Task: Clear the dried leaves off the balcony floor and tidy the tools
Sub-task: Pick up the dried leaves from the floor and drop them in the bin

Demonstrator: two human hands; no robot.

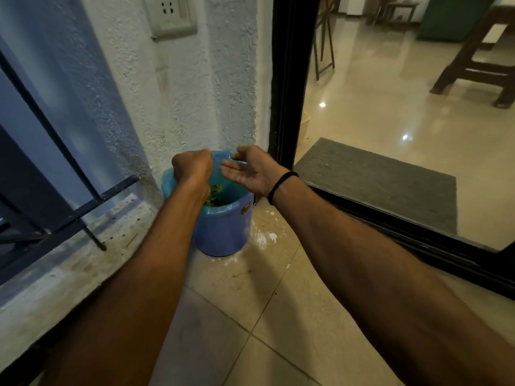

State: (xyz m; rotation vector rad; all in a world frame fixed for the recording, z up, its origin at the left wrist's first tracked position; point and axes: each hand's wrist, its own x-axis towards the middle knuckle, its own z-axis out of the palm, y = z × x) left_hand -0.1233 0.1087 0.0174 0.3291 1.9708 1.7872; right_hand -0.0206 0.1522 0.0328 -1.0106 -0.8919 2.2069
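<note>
Fingers of the left hand curl into a fist over the far left rim of the bin, seemingly pinching the blue liner, though the grip itself is hidden. Both forearms reach out from the near edge. Right hand hangs open, palm turned left, fingers apart, just above the far right rim. Blue bin stands on the tiled floor in the far corner by the white wall. Leaves lie inside it. A black band circles the right wrist.
</note>
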